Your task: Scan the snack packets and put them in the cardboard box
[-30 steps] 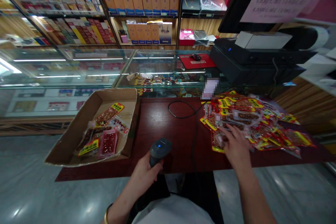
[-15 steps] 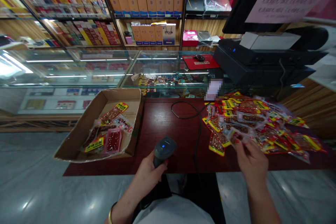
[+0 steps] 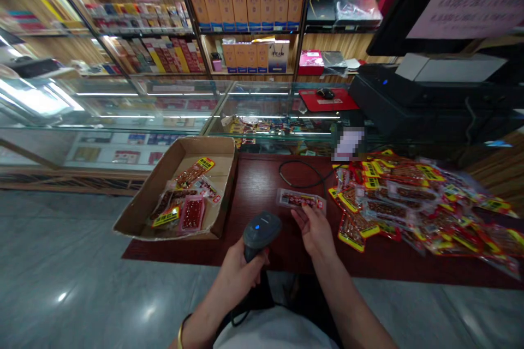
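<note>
A dark barcode scanner (image 3: 262, 228) with a lit blue light is wrapped in my left hand (image 3: 239, 268), above the table's front edge. My right hand (image 3: 316, 229) grips the right end of a clear snack packet (image 3: 298, 200), which has dark red-brown food inside and lies roughly level over the dark red table (image 3: 256, 185). To the right of that hand spreads a heap of snack packets (image 3: 413, 191), many with yellow and red labels. On the left, an open cardboard box (image 3: 227, 174) holds several similar packets.
A black cable (image 3: 301, 185) loops across the table behind the held packet. Beyond stand glass display counters (image 3: 164, 99), a red mouse pad (image 3: 339, 102) with a mouse, and a black monitor (image 3: 388, 22) at the right. Stocked shelves (image 3: 249, 32) line the wall.
My right hand has moved left from the heap, bringing a snack packet to the middle of the table. The left hand still grips the scanner. The whole view has shifted somewhat.
</note>
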A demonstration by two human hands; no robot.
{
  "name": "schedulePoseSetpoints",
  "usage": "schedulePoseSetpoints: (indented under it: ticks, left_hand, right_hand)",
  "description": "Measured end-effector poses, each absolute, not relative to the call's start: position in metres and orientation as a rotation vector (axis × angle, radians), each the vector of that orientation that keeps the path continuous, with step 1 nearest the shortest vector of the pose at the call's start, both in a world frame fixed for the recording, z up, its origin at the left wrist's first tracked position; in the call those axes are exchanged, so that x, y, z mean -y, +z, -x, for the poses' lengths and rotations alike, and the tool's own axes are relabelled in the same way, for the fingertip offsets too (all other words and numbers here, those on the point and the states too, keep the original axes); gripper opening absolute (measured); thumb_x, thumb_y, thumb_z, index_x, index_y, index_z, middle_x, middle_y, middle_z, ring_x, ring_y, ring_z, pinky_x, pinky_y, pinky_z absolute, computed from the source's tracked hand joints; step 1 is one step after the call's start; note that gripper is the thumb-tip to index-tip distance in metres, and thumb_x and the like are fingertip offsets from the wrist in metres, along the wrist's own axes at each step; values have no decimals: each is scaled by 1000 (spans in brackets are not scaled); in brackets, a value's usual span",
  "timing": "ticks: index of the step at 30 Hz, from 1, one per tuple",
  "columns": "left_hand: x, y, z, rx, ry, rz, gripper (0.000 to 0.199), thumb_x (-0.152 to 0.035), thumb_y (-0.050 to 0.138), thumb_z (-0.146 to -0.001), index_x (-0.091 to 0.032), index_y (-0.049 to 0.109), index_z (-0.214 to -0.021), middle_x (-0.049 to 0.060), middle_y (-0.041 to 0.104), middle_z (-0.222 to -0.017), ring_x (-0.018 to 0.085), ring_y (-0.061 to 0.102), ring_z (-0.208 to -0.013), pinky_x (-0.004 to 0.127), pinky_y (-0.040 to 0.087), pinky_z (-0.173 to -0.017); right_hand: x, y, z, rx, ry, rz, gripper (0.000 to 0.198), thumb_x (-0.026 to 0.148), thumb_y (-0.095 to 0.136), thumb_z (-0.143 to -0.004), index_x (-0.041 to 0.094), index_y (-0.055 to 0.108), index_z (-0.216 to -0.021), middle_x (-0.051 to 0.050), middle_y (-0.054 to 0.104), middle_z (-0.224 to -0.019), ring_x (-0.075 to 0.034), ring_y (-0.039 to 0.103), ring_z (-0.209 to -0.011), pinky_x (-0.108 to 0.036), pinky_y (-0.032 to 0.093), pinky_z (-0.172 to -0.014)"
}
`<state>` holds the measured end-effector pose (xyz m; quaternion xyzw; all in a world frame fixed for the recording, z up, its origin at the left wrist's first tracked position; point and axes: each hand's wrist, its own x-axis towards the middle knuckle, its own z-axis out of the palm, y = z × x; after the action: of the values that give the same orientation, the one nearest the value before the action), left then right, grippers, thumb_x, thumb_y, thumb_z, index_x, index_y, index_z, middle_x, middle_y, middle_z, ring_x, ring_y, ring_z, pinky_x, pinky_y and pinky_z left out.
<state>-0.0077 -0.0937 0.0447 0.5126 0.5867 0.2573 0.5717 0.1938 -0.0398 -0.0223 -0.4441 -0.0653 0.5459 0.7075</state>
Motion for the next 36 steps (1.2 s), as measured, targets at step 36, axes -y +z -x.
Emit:
schedulePoseSetpoints:
  ticks: [36]
  left_hand:
    - [84,24,7,-1366,762,-995,30,-45,72,-75,-19,58,-82,-1,68,-59,9,52,-35,18,38,-33]
  right_hand:
    - [30,-5,-164,204,1171,947,28,34,90,-70,24,69,-86,3,77,-89,-14,75,-85,-33,64,-89]
